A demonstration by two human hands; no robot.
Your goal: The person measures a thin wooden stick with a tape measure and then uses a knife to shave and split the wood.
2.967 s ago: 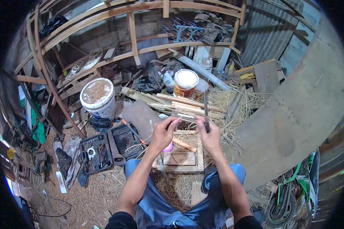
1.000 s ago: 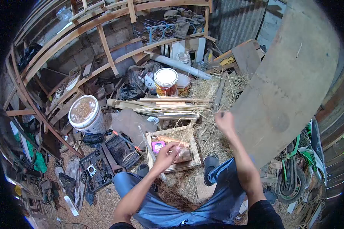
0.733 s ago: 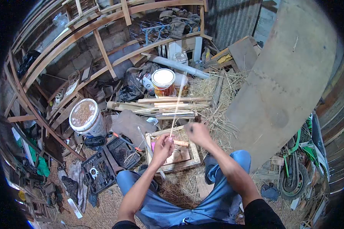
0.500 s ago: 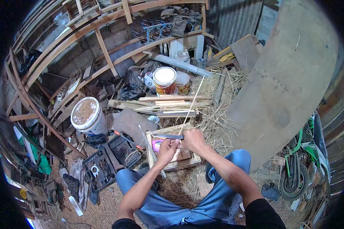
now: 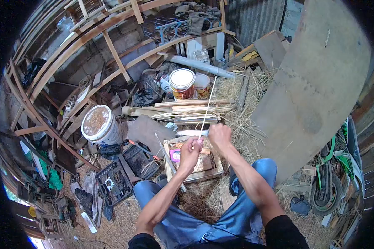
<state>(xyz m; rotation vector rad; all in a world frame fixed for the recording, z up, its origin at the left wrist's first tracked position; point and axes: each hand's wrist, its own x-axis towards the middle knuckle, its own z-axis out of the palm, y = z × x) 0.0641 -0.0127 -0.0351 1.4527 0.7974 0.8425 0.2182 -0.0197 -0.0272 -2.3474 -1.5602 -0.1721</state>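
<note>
A long, thin pale strip (image 5: pixel 207 107), which looks like split bamboo, slants up and away from my left hand (image 5: pixel 189 152). The fingers of that hand are closed around its near end. My right hand (image 5: pixel 220 135) is wrapped around the handle of a knife, and the handle is hidden in the fist. The knife's blade (image 5: pixel 189 133) points left across the strip and looks bright and blurred. Below both hands stands a low wooden box (image 5: pixel 203 176), with a pink tape measure (image 5: pixel 175 155) at its left side.
Beyond the hands lies a stack of wooden and bamboo strips (image 5: pixel 183 108). Paint buckets (image 5: pixel 182 85) stand behind it. A large white bucket (image 5: pixel 99 126) and an open black tool case (image 5: pixel 112 182) are at left. A big brown sheet (image 5: pixel 307 99) leans at right.
My right hand and the knife have moved forward along the strip, away from my body. My left hand has risen slightly with the strip. The whole view has shifted a little.
</note>
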